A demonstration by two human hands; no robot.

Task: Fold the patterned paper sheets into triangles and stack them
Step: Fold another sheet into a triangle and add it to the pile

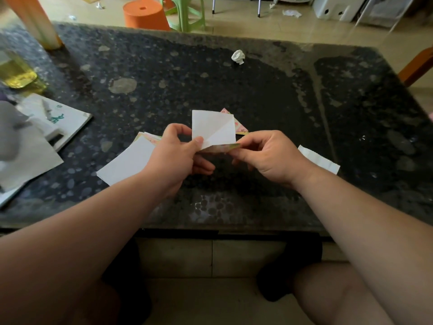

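Both hands hold one paper sheet [212, 129] above the dark stone table [210, 78]. Its white side faces me, with a diagonal crease, and its patterned side shows along the bent lower edge. My left hand [178, 156] pinches the sheet's lower left edge between thumb and fingers. My right hand [267, 153] pinches the lower right corner. A pile of unfolded sheets [127, 164], white side up, lies under my left wrist. Folded patterned triangles [240, 126] lie behind the held sheet, mostly hidden.
A crumpled paper ball [238, 57] lies at the table's far middle. A white paper strip [319, 159] sits right of my right hand. Booklets and papers [46, 127] and a yellow-filled bottle [18, 73] occupy the left side. Orange stool [145, 15] and green stool stand beyond the table.
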